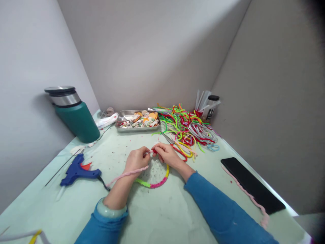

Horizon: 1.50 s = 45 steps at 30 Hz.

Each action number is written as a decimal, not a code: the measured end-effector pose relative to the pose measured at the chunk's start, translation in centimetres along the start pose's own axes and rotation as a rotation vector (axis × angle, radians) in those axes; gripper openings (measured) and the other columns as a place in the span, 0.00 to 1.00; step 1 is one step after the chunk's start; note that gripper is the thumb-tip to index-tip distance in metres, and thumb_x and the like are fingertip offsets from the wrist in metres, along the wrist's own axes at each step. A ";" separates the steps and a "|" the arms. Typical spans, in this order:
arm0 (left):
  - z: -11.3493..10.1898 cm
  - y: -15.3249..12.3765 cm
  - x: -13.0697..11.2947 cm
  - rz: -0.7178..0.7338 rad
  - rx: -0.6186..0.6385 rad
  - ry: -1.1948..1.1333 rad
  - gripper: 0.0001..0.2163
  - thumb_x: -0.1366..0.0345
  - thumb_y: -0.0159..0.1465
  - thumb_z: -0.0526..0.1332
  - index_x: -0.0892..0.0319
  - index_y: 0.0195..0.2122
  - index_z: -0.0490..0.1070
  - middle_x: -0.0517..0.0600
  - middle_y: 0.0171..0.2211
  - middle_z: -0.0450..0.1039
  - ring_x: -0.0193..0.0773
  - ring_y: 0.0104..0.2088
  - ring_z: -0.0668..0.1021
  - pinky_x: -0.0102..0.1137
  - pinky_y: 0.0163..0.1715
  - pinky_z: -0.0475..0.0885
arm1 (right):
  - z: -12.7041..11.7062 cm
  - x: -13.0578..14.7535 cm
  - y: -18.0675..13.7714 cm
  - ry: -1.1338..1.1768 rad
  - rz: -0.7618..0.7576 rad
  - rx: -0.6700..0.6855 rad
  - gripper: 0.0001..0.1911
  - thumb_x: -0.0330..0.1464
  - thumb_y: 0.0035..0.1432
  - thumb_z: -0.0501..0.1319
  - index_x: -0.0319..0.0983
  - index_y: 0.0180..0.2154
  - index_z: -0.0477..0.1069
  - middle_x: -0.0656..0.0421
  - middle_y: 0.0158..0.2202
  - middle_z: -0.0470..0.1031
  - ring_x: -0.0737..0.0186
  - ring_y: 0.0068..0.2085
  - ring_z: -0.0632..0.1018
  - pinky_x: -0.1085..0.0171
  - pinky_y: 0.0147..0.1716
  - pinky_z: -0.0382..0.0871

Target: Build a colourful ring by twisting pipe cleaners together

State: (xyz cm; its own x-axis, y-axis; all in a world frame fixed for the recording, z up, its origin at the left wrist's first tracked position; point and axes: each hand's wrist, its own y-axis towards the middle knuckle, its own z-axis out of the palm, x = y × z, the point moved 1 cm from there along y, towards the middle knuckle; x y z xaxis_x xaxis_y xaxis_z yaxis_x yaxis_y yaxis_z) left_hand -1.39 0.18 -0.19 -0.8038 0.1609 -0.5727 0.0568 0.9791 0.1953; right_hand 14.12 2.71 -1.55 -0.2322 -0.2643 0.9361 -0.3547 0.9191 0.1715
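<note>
My left hand (138, 158) and my right hand (166, 154) meet over the middle of the table, both closed. Between them is a ring wrapped in coloured sections (158, 183), green, magenta and yellow, which hangs down toward me. The left fingers pinch its thin bare end; the right fingers pinch a red wrapped part close by. A fuzzy pink pipe cleaner (130, 172) trails across my left wrist. Just beyond my right hand lie scissors (177, 150) with red and yellow handles.
At the left stand a green bottle (76, 118) and a blue glue gun (80, 171). A metal tray (138, 129) of small pieces sits at the back, beside a heap of pipe cleaners (182, 123). A black phone (251, 184) and a pink strand (243, 191) lie right.
</note>
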 end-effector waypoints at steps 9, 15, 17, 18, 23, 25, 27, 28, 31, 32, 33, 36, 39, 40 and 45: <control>-0.2 -0.1 -0.4 -0.012 0.004 -0.016 0.10 0.66 0.54 0.54 0.59 0.32 0.74 0.46 0.21 0.72 0.33 0.23 0.71 0.26 0.25 0.59 | 0.2 0.2 -0.2 -0.177 -0.150 -0.041 0.07 0.33 0.55 0.57 0.37 0.32 0.70 0.61 0.28 0.72 0.67 0.29 0.70 0.69 0.28 0.62; 0.1 0.2 0.0 -0.180 0.150 -0.326 0.08 0.62 0.52 0.56 0.61 0.26 0.69 0.43 0.18 0.66 0.30 0.19 0.67 0.25 0.20 0.58 | 0.0 0.7 -0.5 -0.229 -0.183 -0.003 0.06 0.32 0.56 0.55 0.37 0.32 0.69 0.61 0.28 0.72 0.67 0.29 0.70 0.68 0.28 0.61; 0.2 0.3 0.2 -0.176 0.197 -0.414 0.10 0.59 0.51 0.57 0.61 0.27 0.67 0.43 0.18 0.64 0.30 0.19 0.66 0.25 0.20 0.58 | 0.0 0.8 -0.5 -0.241 -0.191 -0.010 0.06 0.31 0.56 0.55 0.37 0.33 0.69 0.61 0.28 0.72 0.68 0.29 0.70 0.69 0.28 0.60; 0.3 0.3 0.3 -0.156 0.205 -0.433 0.11 0.58 0.51 0.58 0.61 0.27 0.67 0.42 0.18 0.64 0.30 0.20 0.66 0.25 0.20 0.58 | 0.0 0.9 -0.5 -0.247 -0.196 -0.012 0.06 0.31 0.56 0.55 0.37 0.33 0.70 0.61 0.28 0.72 0.68 0.29 0.70 0.69 0.28 0.60; 0.7 0.5 1.1 -0.064 0.174 -0.363 0.10 0.59 0.50 0.59 0.60 0.28 0.67 0.44 0.22 0.67 0.31 0.23 0.68 0.25 0.24 0.61 | 0.0 0.9 -0.5 -0.267 -0.217 0.004 0.07 0.31 0.57 0.55 0.37 0.33 0.70 0.60 0.29 0.73 0.67 0.30 0.71 0.68 0.30 0.60; 0.7 0.6 1.3 -0.068 0.139 -0.338 0.10 0.58 0.52 0.58 0.60 0.29 0.66 0.45 0.25 0.69 0.32 0.25 0.69 0.25 0.25 0.62 | -0.1 0.8 -0.4 -0.275 -0.212 -0.001 0.07 0.31 0.57 0.54 0.37 0.33 0.70 0.60 0.29 0.73 0.67 0.30 0.70 0.68 0.29 0.60; 0.6 0.6 1.3 -0.072 0.112 -0.309 0.11 0.57 0.52 0.58 0.59 0.30 0.66 0.46 0.27 0.70 0.32 0.26 0.70 0.26 0.25 0.62 | -0.1 0.8 -0.4 -0.282 -0.200 -0.009 0.07 0.30 0.56 0.55 0.37 0.32 0.70 0.61 0.28 0.73 0.67 0.29 0.70 0.69 0.29 0.60; 0.6 0.5 1.2 -0.072 0.111 -0.292 0.12 0.56 0.51 0.59 0.59 0.30 0.65 0.45 0.27 0.70 0.32 0.25 0.70 0.26 0.25 0.62 | -0.1 0.7 -0.4 -0.287 -0.194 -0.012 0.06 0.30 0.56 0.55 0.37 0.32 0.70 0.61 0.28 0.73 0.68 0.29 0.70 0.69 0.29 0.60; 0.3 0.2 0.6 -0.052 0.160 -0.219 0.14 0.58 0.48 0.63 0.58 0.33 0.63 0.43 0.25 0.69 0.31 0.23 0.69 0.25 0.23 0.60 | 0.0 0.7 -0.4 -0.306 -0.176 -0.010 0.06 0.30 0.55 0.55 0.37 0.31 0.70 0.61 0.28 0.73 0.68 0.29 0.70 0.69 0.29 0.59; 0.2 0.1 0.4 -0.037 0.174 -0.182 0.13 0.61 0.49 0.62 0.58 0.33 0.63 0.43 0.24 0.68 0.31 0.22 0.68 0.25 0.23 0.59 | 0.0 0.7 -0.4 -0.316 -0.171 -0.007 0.06 0.30 0.55 0.55 0.37 0.31 0.71 0.61 0.28 0.73 0.68 0.29 0.70 0.70 0.28 0.59; 0.1 -0.1 0.2 -0.024 0.172 -0.146 0.10 0.64 0.50 0.60 0.57 0.34 0.63 0.42 0.22 0.67 0.31 0.22 0.68 0.25 0.22 0.58 | 0.0 0.6 -0.4 -0.326 -0.167 -0.005 0.06 0.30 0.55 0.55 0.37 0.31 0.71 0.61 0.28 0.73 0.68 0.29 0.70 0.70 0.28 0.59; -0.2 -0.3 -0.1 -0.003 0.109 -0.096 0.09 0.72 0.51 0.55 0.57 0.35 0.64 0.43 0.23 0.68 0.31 0.23 0.68 0.25 0.24 0.59 | 0.0 0.6 -0.4 -0.346 -0.159 -0.012 0.07 0.30 0.55 0.55 0.37 0.31 0.71 0.61 0.28 0.73 0.68 0.29 0.70 0.69 0.28 0.59; -0.4 -0.2 -0.2 0.003 0.051 -0.077 0.09 0.73 0.52 0.55 0.57 0.34 0.67 0.45 0.25 0.70 0.32 0.25 0.71 0.26 0.26 0.60 | -0.1 0.6 -0.3 -0.346 -0.150 -0.013 0.07 0.30 0.55 0.55 0.37 0.32 0.71 0.60 0.29 0.74 0.67 0.30 0.71 0.69 0.29 0.60; -0.4 -0.2 -0.2 0.006 0.040 -0.067 0.07 0.71 0.53 0.55 0.57 0.33 0.67 0.45 0.25 0.71 0.33 0.26 0.71 0.26 0.27 0.61 | -0.1 0.6 -0.3 -0.347 -0.148 -0.011 0.07 0.30 0.55 0.55 0.37 0.33 0.71 0.60 0.29 0.74 0.67 0.30 0.72 0.69 0.29 0.60; -0.2 -0.1 0.0 -0.016 0.085 -0.074 0.09 0.59 0.54 0.59 0.57 0.34 0.67 0.46 0.28 0.72 0.34 0.26 0.72 0.26 0.26 0.61 | 0.0 0.3 -0.3 -0.344 -0.143 -0.003 0.07 0.31 0.55 0.55 0.37 0.32 0.71 0.60 0.29 0.74 0.67 0.29 0.71 0.69 0.29 0.60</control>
State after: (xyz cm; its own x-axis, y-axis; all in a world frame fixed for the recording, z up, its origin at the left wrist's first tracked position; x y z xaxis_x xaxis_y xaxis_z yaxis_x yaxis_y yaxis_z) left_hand -1.49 0.08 -0.01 -0.7595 0.1507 -0.6328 0.0971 0.9881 0.1189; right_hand 14.17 2.39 -1.27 -0.4714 -0.4719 0.7450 -0.4030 0.8667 0.2940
